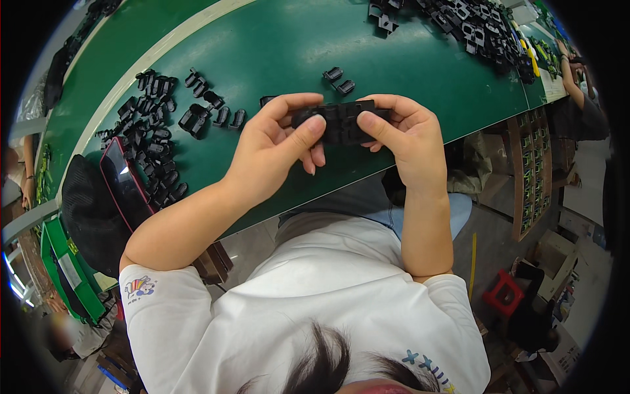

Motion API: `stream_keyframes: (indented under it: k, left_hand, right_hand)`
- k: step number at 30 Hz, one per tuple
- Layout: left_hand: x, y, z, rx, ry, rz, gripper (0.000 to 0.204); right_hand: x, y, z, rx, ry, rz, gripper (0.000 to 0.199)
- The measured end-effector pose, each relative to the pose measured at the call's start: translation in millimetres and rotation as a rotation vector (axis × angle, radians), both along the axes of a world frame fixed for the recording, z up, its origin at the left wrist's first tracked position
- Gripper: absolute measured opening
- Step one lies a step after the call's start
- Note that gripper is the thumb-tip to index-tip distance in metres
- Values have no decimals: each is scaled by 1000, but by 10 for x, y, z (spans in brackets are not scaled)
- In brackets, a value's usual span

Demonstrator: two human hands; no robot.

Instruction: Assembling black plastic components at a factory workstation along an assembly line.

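Between my two hands, just above the near edge of the green table, is a black moulded plastic part (342, 123). My left hand (283, 131) grips its left end, thumb on top and fingers curled behind. At the right end my right hand (400, 128) pinches it the same way. Whether it is one piece or several joined together I cannot tell. Two small black plastic clips (340, 81) lie on the table just beyond my hands. Part of another dark piece shows beside my left fingers.
Many black clips (154, 131) are heaped on the green table (275, 59) at the left, near a red-edged phone (125, 177) and a black cap (92, 210). A pile of black parts (466, 26) lies at the far right. A red stool (504, 293) stands on the floor.
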State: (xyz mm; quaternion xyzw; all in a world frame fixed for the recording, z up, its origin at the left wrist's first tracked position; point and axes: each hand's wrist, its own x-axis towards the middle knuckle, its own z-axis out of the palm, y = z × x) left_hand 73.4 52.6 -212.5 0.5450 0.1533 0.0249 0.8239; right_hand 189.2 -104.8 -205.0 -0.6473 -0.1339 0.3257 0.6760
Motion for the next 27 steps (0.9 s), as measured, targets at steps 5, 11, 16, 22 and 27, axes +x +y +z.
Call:
stream_keyframes:
  k: [5,11,16,22,27]
  left_hand:
    - [15,35,-13,-88,53,-26,31]
    - [-5,67,-60,-105,13,-62,32]
    - [21,83,-48,-138,6,-68,31]
    - [-9,126,9,-89,-4,-73,32]
    - [16,155,68,-255,25,-7,27]
  right_hand:
    - [-9,-41,-12,45,-9,-8,25]
    - [-10,-59,-3,47,5,-7,25]
    - [23,-56,-37,65,22,-4,25]
    - [29,-9,-33,120,49,15,25]
    - [59,-54,-42,182,2,-57,29]
